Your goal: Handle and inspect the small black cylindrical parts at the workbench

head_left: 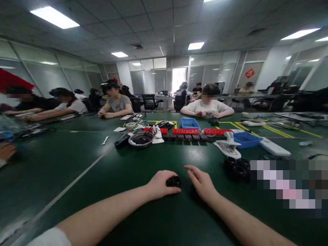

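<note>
My left hand (161,184) is wrapped round a small black round part (174,181) at the front middle of the green table. The part has a ring-like end facing right; the fingers hide much of it, and I cannot make out its exact kind. Just to the right, my right hand (203,184) hovers close to the tabletop. Its fingers are apart, the index finger stretched toward the part without touching it, and nothing is in its grasp. Further right lies a cluster of black round pieces (237,168).
Across the table (84,155) lie red power strips (186,131), a blue tray (247,140), a white stand (228,146), a round dish (140,140) with black cable, a black handheld device (122,141) and a wrench (105,140). Several people sit around it.
</note>
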The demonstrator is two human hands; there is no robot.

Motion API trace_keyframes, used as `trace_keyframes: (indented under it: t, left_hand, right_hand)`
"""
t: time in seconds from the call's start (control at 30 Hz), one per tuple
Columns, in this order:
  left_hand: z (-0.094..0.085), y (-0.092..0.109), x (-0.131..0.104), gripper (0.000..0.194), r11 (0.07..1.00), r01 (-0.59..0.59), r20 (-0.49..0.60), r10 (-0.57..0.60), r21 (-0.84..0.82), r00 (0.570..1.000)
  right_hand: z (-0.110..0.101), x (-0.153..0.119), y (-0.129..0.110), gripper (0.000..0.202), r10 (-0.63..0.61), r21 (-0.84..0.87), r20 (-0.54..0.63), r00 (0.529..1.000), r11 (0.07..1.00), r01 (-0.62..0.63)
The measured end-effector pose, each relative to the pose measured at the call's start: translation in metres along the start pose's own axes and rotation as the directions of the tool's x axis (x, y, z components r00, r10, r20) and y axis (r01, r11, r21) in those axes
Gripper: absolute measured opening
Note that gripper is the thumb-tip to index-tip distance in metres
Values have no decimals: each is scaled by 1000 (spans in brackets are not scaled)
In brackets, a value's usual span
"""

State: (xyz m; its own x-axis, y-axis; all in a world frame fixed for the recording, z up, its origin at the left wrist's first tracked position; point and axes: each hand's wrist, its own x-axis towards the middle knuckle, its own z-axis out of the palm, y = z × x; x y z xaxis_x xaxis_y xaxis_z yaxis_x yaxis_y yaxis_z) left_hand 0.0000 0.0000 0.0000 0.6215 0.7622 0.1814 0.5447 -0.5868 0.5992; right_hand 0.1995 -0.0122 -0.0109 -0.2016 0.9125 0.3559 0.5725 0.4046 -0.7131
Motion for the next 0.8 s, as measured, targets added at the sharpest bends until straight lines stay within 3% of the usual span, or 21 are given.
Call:
trace_keyframes:
  t: [0.17, 0.27, 0.37, 0.43, 0.67, 0.8]
  left_hand:
    - [-5, -5, -7, 57, 995, -45, -55, 40, -87, 998]
    - [-6, -12, -6, 51, 955, 24, -164, -75, -297, 984]
    - [-5, -18, -2, 57, 824, 88, -186, -228, -560, 956]
    - [-5, -21, 0, 60, 751, 96, -168, -268, -653, 949]
    - [-5, -22, 0, 70, 743, 100, -128, -243, -662, 962]
    - [-6, -24, -2, 62, 804, 32, -201, -186, -594, 962]
  right_hand:
    - [-1, 3, 2, 31, 51, 79, -68, 996, 996, -46]
    - [-2, 6, 2, 36, 9, 66, -114, 993, 998, -1]
    - [0, 8, 3, 47, 116, 79, -53, 992, 991, -111]
    - [1, 8, 4, 49, 194, 107, 18, 981, 975, -195]
    - [4, 6, 3, 48, 236, 151, 64, 970, 958, -243]
    - [4, 6, 2, 46, 248, 198, 82, 965, 945, -260]
